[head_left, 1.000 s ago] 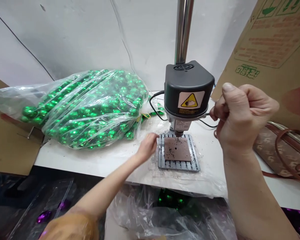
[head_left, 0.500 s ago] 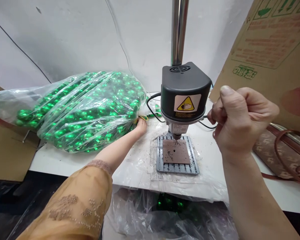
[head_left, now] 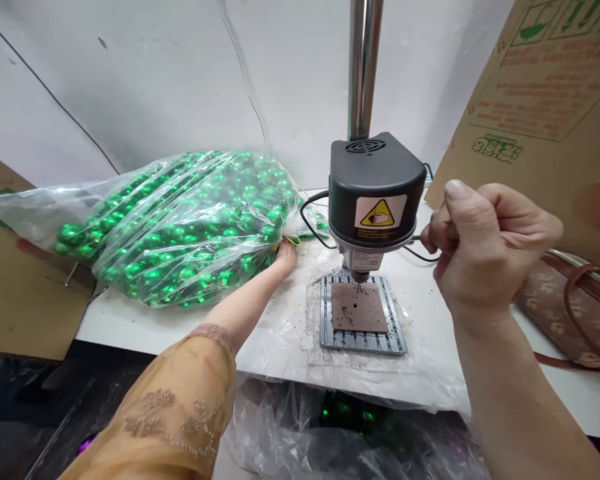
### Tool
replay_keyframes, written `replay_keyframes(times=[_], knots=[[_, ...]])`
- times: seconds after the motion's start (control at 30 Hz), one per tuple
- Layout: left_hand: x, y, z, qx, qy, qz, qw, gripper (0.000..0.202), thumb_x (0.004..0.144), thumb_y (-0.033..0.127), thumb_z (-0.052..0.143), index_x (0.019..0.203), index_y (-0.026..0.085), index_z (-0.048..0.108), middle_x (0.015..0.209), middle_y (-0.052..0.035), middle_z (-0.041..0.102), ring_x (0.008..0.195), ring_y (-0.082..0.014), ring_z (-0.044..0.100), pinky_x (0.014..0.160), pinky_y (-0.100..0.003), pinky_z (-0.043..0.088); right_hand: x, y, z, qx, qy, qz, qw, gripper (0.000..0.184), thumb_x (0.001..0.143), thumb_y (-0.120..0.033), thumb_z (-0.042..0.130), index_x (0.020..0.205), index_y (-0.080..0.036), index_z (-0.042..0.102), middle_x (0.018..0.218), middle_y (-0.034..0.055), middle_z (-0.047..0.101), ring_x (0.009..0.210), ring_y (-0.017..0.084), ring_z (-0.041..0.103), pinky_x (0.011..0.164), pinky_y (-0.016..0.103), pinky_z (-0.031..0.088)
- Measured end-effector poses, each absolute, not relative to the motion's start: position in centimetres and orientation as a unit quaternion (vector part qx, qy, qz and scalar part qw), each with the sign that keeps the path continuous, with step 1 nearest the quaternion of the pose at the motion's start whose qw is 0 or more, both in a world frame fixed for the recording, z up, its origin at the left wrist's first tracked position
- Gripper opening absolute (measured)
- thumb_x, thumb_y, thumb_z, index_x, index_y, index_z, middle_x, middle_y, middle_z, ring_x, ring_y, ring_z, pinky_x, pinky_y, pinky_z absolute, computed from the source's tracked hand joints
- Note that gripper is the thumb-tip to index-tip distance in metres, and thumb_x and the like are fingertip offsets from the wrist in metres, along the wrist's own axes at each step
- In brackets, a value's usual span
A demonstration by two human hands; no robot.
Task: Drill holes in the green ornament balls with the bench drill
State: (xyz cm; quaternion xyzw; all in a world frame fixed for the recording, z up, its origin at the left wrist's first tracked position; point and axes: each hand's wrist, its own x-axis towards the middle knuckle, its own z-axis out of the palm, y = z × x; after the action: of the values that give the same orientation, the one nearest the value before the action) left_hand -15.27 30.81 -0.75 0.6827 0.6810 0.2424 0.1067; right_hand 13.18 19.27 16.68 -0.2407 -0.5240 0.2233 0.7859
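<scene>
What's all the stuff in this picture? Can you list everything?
bag of beads: one, clear, full of shiny green beads, table's left
drill press: one, black head on silver pole, middle
base plate: one, grey, brown pad on top, under the drill
cable: one, black, beside the drill
cardboard: two sheets, brown, right and far left
handbag: one, brown, right edge
table: one, white
left hand: at the bag's mouth, orange sleeve
right hand: fist shut on the drill's lever

Sheer ochre left sleeve (head_left: 170, 407), floral-embroidered; lace-trimmed cuff (head_left: 215, 331)
</scene>
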Motion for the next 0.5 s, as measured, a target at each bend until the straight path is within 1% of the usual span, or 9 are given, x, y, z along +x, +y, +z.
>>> replay_keyframes(times=[0.03,0.07,0.17,0.2,0.23,0.3,0.37,0.43,0.5], knots=[[-15.2,30.8,-0.7,0.683,0.690,0.222,0.094,0.037,0.095,0.037,0.059,0.125,0.016,0.057,0.127,-0.0109,0.060,0.110,-0.0228,0.062,0.093,-0.045,0.055,13.2,19.3,16.7,-0.239,-0.524,0.222,0.787,0.042,0.083,-0.019,0.063,0.049,-0.019,0.037,0.041,-0.0084,0.033,0.038,0.003,0.034,0.041,0.026,0.028],[-15.1,30.7,-0.5,0.682,0.698,0.204,0.083,0.035,0.095,0.034,0.059,0.122,0.013,0.060,0.126,-0.0142,0.061,0.114,-0.0266,0.060,0.097,-0.048,0.051,13.2,19.2,16.7,-0.237,-0.524,0.220,0.788,0.042,0.083,-0.018,0.062,0.049,-0.019,0.037,0.041,-0.0084,0.033,0.038,0.004,0.034,0.041,0.026,0.028],[-15.0,30.2,0.4,0.687,0.704,0.166,0.068,0.024,0.093,0.022,0.055,0.105,0.005,0.067,0.113,-0.0263,0.063,0.123,-0.0411,0.051,0.103,-0.058,0.036,13.1,19.2,16.7,-0.236,-0.522,0.217,0.791,0.042,0.083,-0.018,0.061,0.049,-0.019,0.038,0.041,-0.0084,0.033,0.038,0.004,0.034,0.041,0.027,0.028],[-15.0,29.9,0.8,0.692,0.702,0.158,0.067,0.022,0.091,0.019,0.054,0.101,0.004,0.068,0.109,-0.0282,0.063,0.123,-0.0439,0.050,0.103,-0.059,0.033,13.1,19.2,16.6,-0.238,-0.519,0.218,0.791,0.042,0.083,-0.018,0.061,0.049,-0.019,0.038,0.041,-0.0084,0.034,0.038,0.004,0.034,0.041,0.027,0.028],[-15.0,29.5,1.2,0.697,0.698,0.152,0.066,0.021,0.090,0.018,0.054,0.100,0.006,0.068,0.107,-0.0276,0.063,0.122,-0.0440,0.050,0.102,-0.059,0.033,13.0,19.1,16.6,-0.239,-0.518,0.219,0.792,0.041,0.083,-0.018,0.062,0.049,-0.019,0.038,0.041,-0.0084,0.034,0.038,0.004,0.034,0.041,0.027,0.028],[-15.1,28.5,2.2,0.710,0.686,0.146,0.062,0.022,0.087,0.019,0.058,0.105,0.012,0.069,0.112,-0.0227,0.061,0.116,-0.0397,0.055,0.101,-0.053,0.036,13.0,19.1,16.6,-0.239,-0.516,0.216,0.794,0.041,0.082,-0.018,0.062,0.049,-0.019,0.038,0.041,-0.0082,0.034,0.038,0.005,0.034,0.042,0.027,0.028],[-15.0,27.1,3.1,0.724,0.660,0.181,0.088,0.027,0.086,0.026,0.063,0.112,0.019,0.068,0.115,-0.0154,0.060,0.107,-0.0318,0.060,0.097,-0.045,0.041,13.0,19.1,16.6,-0.239,-0.516,0.217,0.793,0.041,0.082,-0.018,0.062,0.049,-0.019,0.039,0.041,-0.0082,0.034,0.038,0.005,0.034,0.042,0.027,0.028],[-14.7,25.4,3.6,0.710,0.621,0.273,0.191,0.034,0.086,0.037,0.064,0.117,0.023,0.067,0.110,-0.0100,0.061,0.095,-0.0242,0.062,0.088,-0.038,0.047,13.1,19.1,16.6,-0.239,-0.516,0.219,0.793,0.041,0.082,-0.018,0.062,0.049,-0.019,0.038,0.041,-0.0083,0.033,0.038,0.005,0.034,0.043,0.027,0.027],[-14.0,23.6,3.7,0.639,0.563,0.385,0.355,0.043,0.086,0.046,0.063,0.121,0.022,0.064,0.105,-0.0081,0.064,0.087,-0.0202,0.064,0.078,-0.034,0.050,13.1,19.1,16.6,-0.238,-0.518,0.220,0.792,0.041,0.083,-0.018,0.062,0.049,-0.019,0.037,0.041,-0.0083,0.033,0.038,0.005,0.033,0.042,0.027,0.027]])
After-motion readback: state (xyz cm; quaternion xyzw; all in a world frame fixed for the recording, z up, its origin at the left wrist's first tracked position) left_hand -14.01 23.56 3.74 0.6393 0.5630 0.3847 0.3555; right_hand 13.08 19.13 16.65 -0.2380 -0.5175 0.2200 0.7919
